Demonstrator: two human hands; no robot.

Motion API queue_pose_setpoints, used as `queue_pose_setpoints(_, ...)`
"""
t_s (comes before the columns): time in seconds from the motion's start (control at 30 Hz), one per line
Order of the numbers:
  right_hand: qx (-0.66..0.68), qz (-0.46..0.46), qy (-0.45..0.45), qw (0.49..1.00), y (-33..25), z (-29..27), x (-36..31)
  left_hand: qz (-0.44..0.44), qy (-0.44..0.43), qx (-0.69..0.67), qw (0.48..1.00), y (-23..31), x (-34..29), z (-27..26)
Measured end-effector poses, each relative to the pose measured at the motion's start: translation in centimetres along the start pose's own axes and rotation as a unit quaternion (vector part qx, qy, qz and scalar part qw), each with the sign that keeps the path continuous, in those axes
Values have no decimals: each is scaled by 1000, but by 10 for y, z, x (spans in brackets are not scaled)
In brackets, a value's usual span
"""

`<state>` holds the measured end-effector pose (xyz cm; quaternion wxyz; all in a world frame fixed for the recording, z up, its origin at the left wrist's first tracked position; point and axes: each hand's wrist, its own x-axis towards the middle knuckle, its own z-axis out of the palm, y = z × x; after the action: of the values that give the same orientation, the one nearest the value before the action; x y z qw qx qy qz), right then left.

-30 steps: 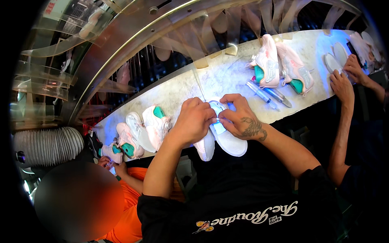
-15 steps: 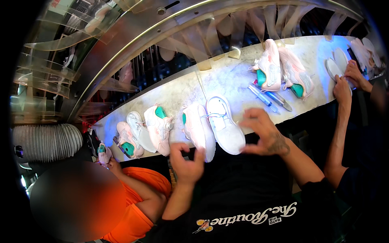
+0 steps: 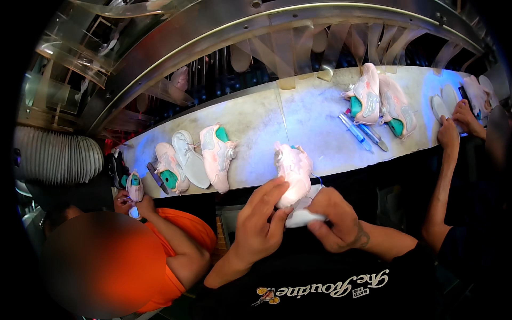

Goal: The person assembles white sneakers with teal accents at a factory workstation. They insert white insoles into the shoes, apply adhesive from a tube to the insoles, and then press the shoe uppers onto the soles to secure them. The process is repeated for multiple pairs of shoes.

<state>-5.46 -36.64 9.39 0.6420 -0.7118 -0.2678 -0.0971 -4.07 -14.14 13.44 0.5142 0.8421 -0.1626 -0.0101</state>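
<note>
shoe (image 3: 294,173), pink with a teal opening at its far end, shown over the near edge of the desk (image 3: 250,138); whether it touches the desk cannot be told. the left hand (image 3: 261,221) is closed about the toe end, fingers along one side and thumb below. the right hand (image 3: 336,218) pinches the white sole (image 3: 304,218) between thumb and fingers, just beneath the toe. a thin blue cord (image 3: 319,178) shows beside the shoe.

change: half a second earlier, shoe and sole lay side by side on the desk, with both hands apart from each other; now both are held, the sole tilted under the shoe. this is judged to mean that the two parts are being handled together as one piece.

surroundings: at left, a second shoe (image 3: 216,160), a second sole (image 3: 190,159) and a third shoe (image 3: 170,160) stand in a row; at right, a pair of shoes (image 3: 381,101) lies near slender tools (image 3: 362,133). a co-worker's hands (image 3: 455,120) are near pale soles (image 3: 442,101).

lettering: white script (image 3: 325,288) crosses the black shirt, inverted from this viewpoint, with a small white printed box (image 3: 361,293). no writing can be made out on the held shoe.
</note>
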Motion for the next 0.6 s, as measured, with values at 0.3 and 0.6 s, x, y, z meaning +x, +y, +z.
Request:
queue_pose_setpoints(0.3,-51,-77,101,991,21,-6,-23,-82,-61,-136,985,10,11,6)
queue_pose_setpoints(0.6,-68,-80,120,987,22,8,-34,-84,-138,-222,962,5,17,19)
